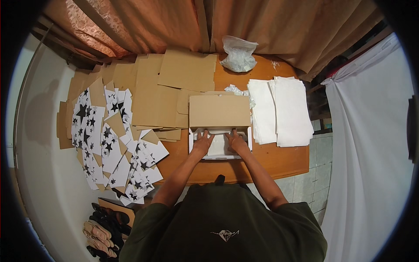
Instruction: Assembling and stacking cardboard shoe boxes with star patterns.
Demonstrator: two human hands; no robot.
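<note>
An open cardboard box [220, 157] stands at the table's front, white outside and brown inside, its lid [219, 110] raised on the far side. Both my hands reach into it. My left hand [202, 143] lies inside the left part, fingers stretched and apart, holding nothing. At the right part my right hand [237, 143] rests in the same way, fingers extended. Between them a white sheet [220, 145], seemingly paper, lines the box. My fingertips touch the lining near the back wall; what lies beneath it is hidden.
Brown flat cardboard pieces [152, 91] cover the table's back left. White star-printed cardboard [113, 148] is heaped at the left. White paper stacks [290, 111] lie right of the box. Behind stands a clear plastic bag [238, 54] with whitish contents. Shoes [100, 236] sit on the floor, lower left.
</note>
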